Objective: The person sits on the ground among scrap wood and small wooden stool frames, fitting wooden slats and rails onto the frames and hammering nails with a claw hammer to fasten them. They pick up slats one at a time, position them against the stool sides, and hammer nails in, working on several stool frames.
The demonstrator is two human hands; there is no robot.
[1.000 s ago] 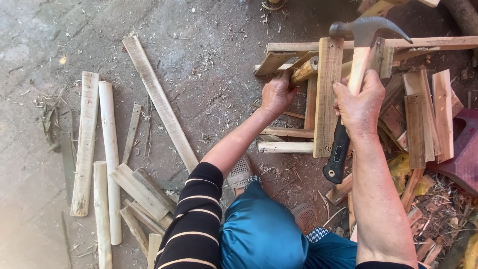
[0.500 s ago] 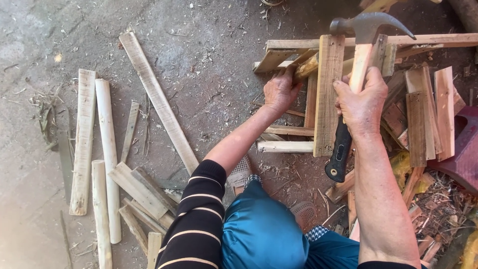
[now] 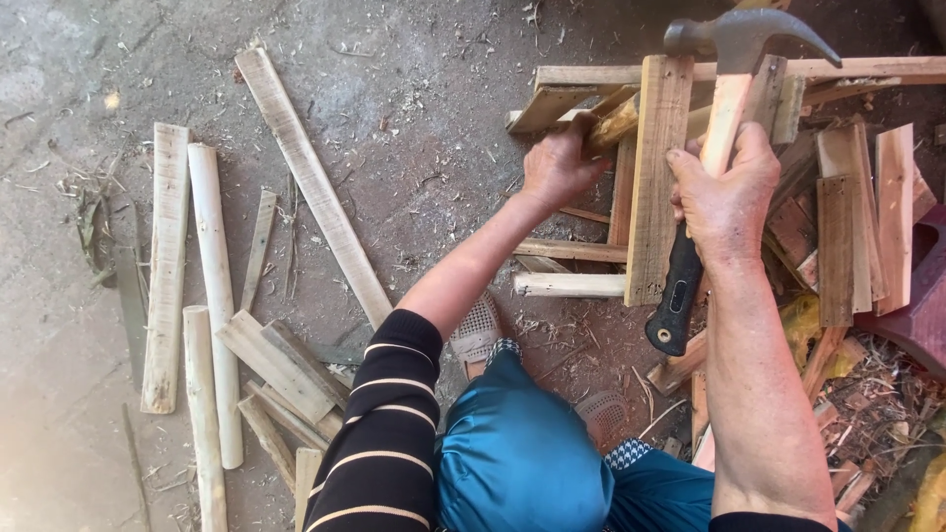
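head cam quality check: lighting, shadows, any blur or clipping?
Head view: hard sunlight from the right; right hand and the upright plank brightly lit, near clipping on the pale hammer handle. Soft shade over the concrete floor around the left hand. Focus sharp throughout, no motion blur; slight wide-angle stretch at the edges.

No packages, labels, signs or screens show anywhere in this view; nothing here bears print or a display.
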